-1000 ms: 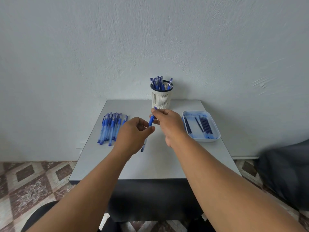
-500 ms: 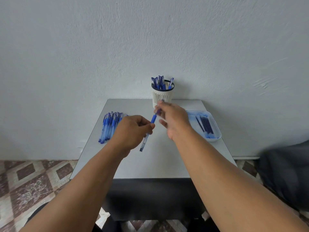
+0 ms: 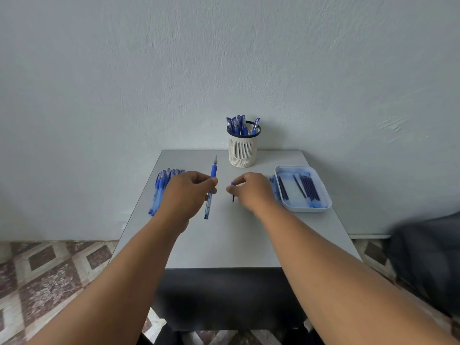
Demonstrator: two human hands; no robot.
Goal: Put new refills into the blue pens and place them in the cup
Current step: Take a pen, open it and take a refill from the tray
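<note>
My left hand [image 3: 188, 195] pinches a blue pen [image 3: 210, 192] at its middle. The pen's bare metal tip points away from me and its clear barrel hangs over the grey table [image 3: 236, 240]. Just to the right, my right hand [image 3: 251, 190] pinches a small blue cap [image 3: 233, 188] between thumb and fingertips, a short gap from the pen. A white slotted cup [image 3: 242, 151] with several blue pens stands at the back of the table. A pale tray [image 3: 323, 205] on the right holds several dark refills [image 3: 310, 189]. Several more blue pens [image 3: 159, 190] lie in a row on the left, partly behind my left hand.
The small table stands against a pale wall. Its front edge is close to me, with patterned floor tiles below on the left. A dark blurred shape [image 3: 428, 260] sits low at the right.
My right hand has come away from the pen's tip holding the cap, moving down and to the right. The pen in my left hand now shows its bare tip and stands straighter.
</note>
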